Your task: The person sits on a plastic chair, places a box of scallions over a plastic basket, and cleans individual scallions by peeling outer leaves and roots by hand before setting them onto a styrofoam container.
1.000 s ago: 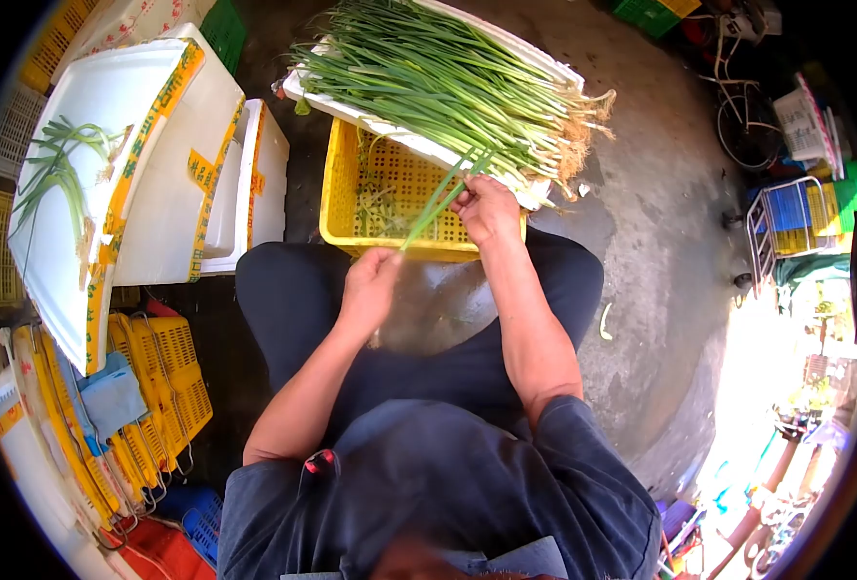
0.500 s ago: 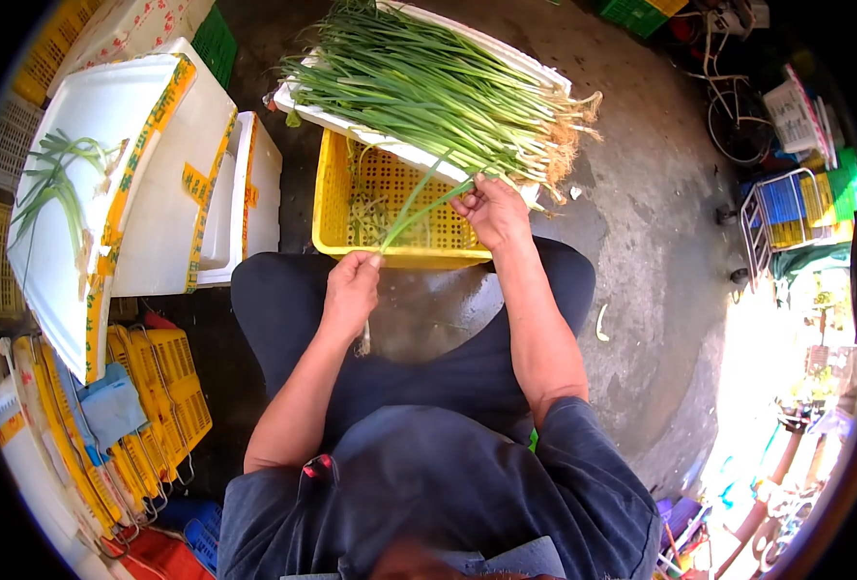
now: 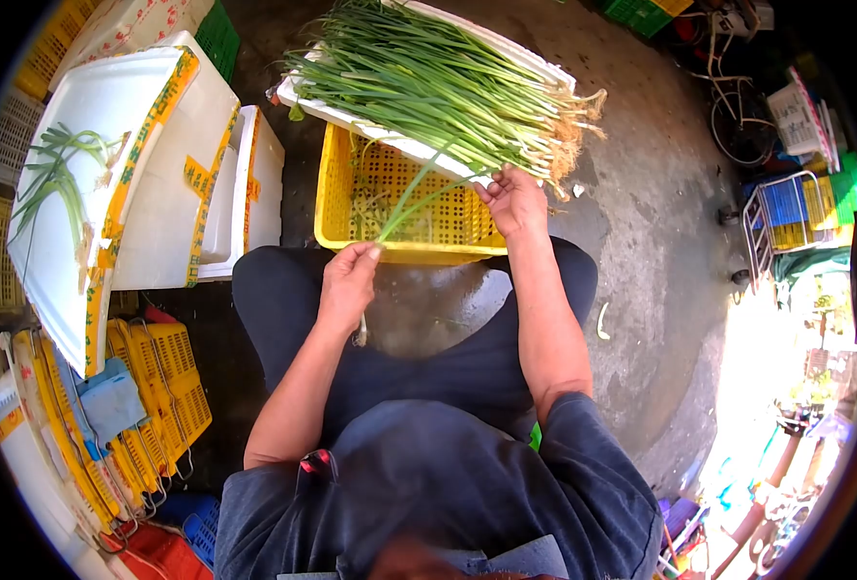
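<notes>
My left hand [image 3: 349, 282] is closed around a green onion [image 3: 409, 209], whose long leaves fan up and to the right over the yellow crate. Its pale root end dangles below that hand. My right hand [image 3: 515, 201] has its fingers drawn together at the far tip of one leaf. Just beyond it, a big pile of green onions [image 3: 438, 87] lies across a white foam lid [image 3: 535, 64], with the roots toward the right. Beneath the lid's near edge stands a yellow perforated crate [image 3: 333, 188] with some plant scraps inside.
On the left, a tilted foam box [image 3: 66, 227] carries a few loose green onions [image 3: 56, 184]. Stacked yellow crates [image 3: 172, 387] stand lower left. A leaf scrap [image 3: 602, 321] lies on the wet concrete floor [image 3: 660, 290]. A metal cart [image 3: 762, 232] is at right.
My right hand has moved a little to the right and up, away from my left hand. The left hand, still on the green onion, has barely shifted.
</notes>
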Action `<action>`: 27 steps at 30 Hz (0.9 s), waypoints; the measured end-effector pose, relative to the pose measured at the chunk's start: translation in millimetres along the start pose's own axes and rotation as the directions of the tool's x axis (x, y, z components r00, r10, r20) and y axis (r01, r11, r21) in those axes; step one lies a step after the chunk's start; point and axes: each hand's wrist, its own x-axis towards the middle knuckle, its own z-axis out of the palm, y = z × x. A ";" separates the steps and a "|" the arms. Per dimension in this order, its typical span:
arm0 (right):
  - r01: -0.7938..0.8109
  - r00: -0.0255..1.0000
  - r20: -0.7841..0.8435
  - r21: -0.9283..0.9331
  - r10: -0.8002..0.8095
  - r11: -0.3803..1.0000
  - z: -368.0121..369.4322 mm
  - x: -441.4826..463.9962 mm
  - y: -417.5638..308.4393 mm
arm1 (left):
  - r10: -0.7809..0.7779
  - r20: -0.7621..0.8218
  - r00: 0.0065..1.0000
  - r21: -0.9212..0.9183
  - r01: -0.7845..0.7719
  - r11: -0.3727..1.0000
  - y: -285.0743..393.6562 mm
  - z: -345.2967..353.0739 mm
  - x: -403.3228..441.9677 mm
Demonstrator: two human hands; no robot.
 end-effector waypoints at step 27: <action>0.187 0.754 0.538 -0.726 -0.377 -0.662 -5.4 109.9 -43.3 | 0.026 -0.042 0.999 -0.564 -0.045 0.824 85.5 -6.4 90.9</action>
